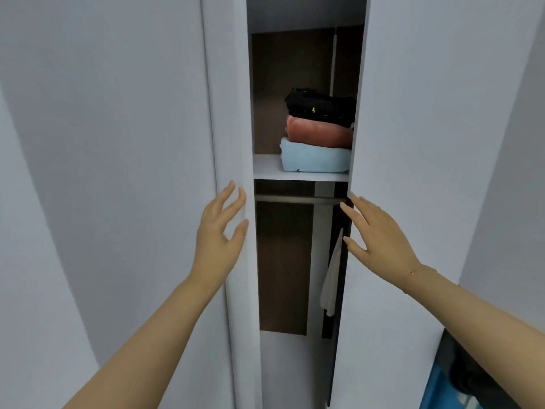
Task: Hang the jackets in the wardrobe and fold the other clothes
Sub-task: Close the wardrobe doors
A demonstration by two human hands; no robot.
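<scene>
Wardrobe mid-frame, doors ajar; left hand with straight spread fingers on left door edge, right hand flat, fingers straight, on right door edge. Shelf holds folded stack: black on pink on blue. Below rail, pale garment hangs at lower centre.

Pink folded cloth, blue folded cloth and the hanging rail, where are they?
pink folded cloth [320, 130], head view, its front fold.
blue folded cloth [315, 157], head view, its front.
hanging rail [298, 199], head view, its middle.
</scene>
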